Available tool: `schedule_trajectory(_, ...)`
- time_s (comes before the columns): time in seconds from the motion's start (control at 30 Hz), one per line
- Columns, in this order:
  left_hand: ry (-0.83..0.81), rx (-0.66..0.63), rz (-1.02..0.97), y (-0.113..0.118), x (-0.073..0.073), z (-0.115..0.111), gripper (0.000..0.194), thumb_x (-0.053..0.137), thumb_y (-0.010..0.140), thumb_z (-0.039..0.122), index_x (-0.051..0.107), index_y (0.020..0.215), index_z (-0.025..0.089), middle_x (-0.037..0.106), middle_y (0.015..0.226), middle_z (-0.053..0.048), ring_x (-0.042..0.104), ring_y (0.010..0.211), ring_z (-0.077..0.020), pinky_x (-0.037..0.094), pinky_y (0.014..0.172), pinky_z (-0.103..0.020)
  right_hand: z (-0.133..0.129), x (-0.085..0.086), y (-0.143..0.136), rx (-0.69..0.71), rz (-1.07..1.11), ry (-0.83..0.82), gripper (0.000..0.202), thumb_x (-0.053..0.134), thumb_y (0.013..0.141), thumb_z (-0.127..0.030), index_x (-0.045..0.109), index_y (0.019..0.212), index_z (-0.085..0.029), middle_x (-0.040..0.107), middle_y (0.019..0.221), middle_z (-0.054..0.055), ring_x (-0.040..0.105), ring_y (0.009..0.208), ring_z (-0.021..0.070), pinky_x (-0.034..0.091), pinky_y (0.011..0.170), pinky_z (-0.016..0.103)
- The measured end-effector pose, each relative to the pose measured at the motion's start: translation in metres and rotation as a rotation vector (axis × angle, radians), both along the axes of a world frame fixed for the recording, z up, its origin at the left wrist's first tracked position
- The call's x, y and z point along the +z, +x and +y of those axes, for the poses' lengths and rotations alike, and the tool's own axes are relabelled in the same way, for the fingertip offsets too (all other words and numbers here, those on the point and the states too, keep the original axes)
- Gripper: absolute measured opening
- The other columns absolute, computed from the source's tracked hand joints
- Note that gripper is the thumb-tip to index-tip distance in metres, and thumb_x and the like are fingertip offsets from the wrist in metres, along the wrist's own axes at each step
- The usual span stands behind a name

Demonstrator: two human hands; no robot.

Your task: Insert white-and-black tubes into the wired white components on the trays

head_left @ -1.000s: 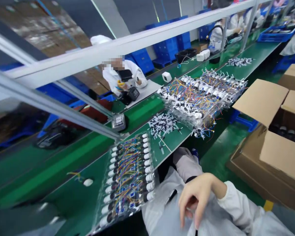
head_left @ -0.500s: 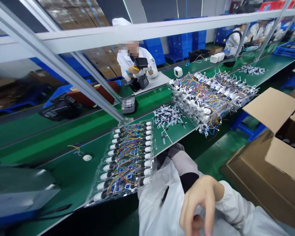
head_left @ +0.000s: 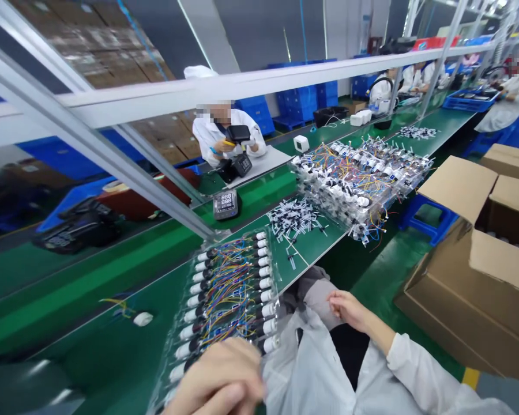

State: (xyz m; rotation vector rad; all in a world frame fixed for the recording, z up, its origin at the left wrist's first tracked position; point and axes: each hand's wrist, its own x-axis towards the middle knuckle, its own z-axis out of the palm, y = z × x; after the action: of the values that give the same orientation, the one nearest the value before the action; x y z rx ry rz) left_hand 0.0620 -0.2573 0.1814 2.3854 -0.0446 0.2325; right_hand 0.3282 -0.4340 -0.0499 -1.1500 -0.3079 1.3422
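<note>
In the head view, my left hand (head_left: 222, 374) is at the bottom, over the near end of a clear plastic tray (head_left: 155, 377) on the bench. It is blurred, its back faces me, and its fingertips are hidden. Rows of white-capped cylindrical parts (head_left: 266, 282) lie in this tray, joined by coloured wires (head_left: 229, 276). My right hand (head_left: 350, 308) hovers above my lap with its fingers curled in; no object shows in it. Right of the tray lies a pile of small white-and-black tube pieces (head_left: 294, 219).
Stacked trays of wired parts (head_left: 363, 173) stand farther right on the green bench (head_left: 121, 357). An open cardboard box (head_left: 445, 288) is at my right. Across the belt, a co-worker (head_left: 229, 135) handles a black device. A display unit (head_left: 225, 204) and a metal post (head_left: 155, 190) are ahead.
My left hand has come into clear view over the tray's near end. My right hand has moved up and away from me, its fingers now curled. The camera view has shifted.
</note>
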Motion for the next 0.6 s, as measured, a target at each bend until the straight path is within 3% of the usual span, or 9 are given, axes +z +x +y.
schedule_trajectory(0.07, -0.009, 0.023, 0.09, 0.024, -0.011, 0.003, 0.043, 0.037, 0.105, 0.045, 0.064, 0.139, 0.047, 0.079, 0.084, -0.003, 0.075, 0.075, -0.0242, 0.064, 0.079, -0.045, -0.002, -0.01, -0.012, -0.038, 0.18, 0.065, 0.042, 0.075, 0.074, -0.053, 0.057, 0.093, -0.02, 0.046, 0.065, -0.006, 0.037, 0.051, 0.0079, 0.029, 0.054, 0.025)
schedule_trajectory(0.1, 0.063, 0.049, 0.135, 0.031, -0.02, 0.003, 0.044, 0.046, 0.103, 0.045, 0.06, 0.145, 0.045, 0.08, 0.106, -0.004, 0.076, 0.093, -0.0262, 0.064, 0.089, -0.044, -0.003, -0.013, -0.018, -0.032, 0.223, 0.084, 0.04, 0.074, 0.076, -0.053, 0.055, 0.091, -0.021, 0.042, 0.063, -0.007, 0.033, 0.05, 0.0077, 0.027, 0.054, 0.025)
schedule_trajectory(0.17, 0.297, 0.097, 0.159, 0.032, -0.045, 0.007, 0.052, 0.063, 0.095, 0.05, 0.06, 0.146, 0.04, 0.069, 0.139, -0.007, 0.066, 0.127, -0.0331, 0.056, 0.107, -0.049, -0.003, -0.017, -0.028, 0.003, 0.242, 0.089, 0.037, 0.073, 0.077, -0.052, 0.053, 0.085, -0.021, 0.034, 0.06, -0.008, 0.027, 0.05, 0.0076, 0.023, 0.053, 0.025)
schedule_trajectory(0.3, 0.598, 0.265, 0.191, -0.006, -0.116, 0.021, 0.085, 0.085, 0.075, 0.053, 0.054, 0.152, 0.034, 0.046, 0.162, -0.013, 0.039, 0.15, -0.0468, 0.042, 0.116, -0.066, 0.002, -0.018, -0.039, 0.109, 0.269, 0.071, 0.035, 0.071, 0.079, -0.05, 0.051, 0.078, -0.021, 0.027, 0.057, -0.008, 0.02, 0.049, 0.0077, 0.019, 0.052, 0.025)
schedule_trajectory(0.4, 0.689, 0.398, 0.235, -0.031, -0.155, 0.021, 0.08, 0.083, 0.08, 0.041, 0.052, 0.154, 0.035, 0.038, 0.166, -0.013, 0.032, 0.155, -0.0441, 0.035, 0.121, -0.066, 0.005, -0.016, -0.045, 0.189, 0.29, 0.068, 0.034, 0.067, 0.084, -0.05, 0.051, 0.076, -0.021, 0.023, 0.057, -0.009, 0.015, 0.05, 0.0071, 0.016, 0.053, 0.026)
schedule_trajectory(0.47, 0.722, 0.439, 0.225, -0.033, -0.166, 0.015, 0.069, 0.078, 0.085, 0.035, 0.056, 0.151, 0.034, 0.039, 0.166, -0.013, 0.032, 0.155, -0.0416, 0.031, 0.124, -0.064, 0.005, -0.015, -0.05, 0.236, 0.297, 0.068, 0.032, 0.067, 0.085, -0.048, 0.052, 0.075, -0.021, 0.021, 0.058, -0.009, 0.012, 0.051, 0.0068, 0.014, 0.053, 0.026)
schedule_trajectory(0.6, 0.702, 0.498, 0.173, -0.007, -0.168, -0.003, 0.061, 0.073, 0.091, 0.033, 0.057, 0.15, 0.033, 0.047, 0.161, -0.013, 0.037, 0.153, -0.0415, 0.023, 0.126, -0.069, 0.002, -0.021, -0.056, 0.328, 0.298, 0.045, 0.032, 0.071, 0.083, -0.045, 0.055, 0.073, -0.02, 0.021, 0.056, -0.009, 0.01, 0.05, 0.006, 0.011, 0.052, 0.026)
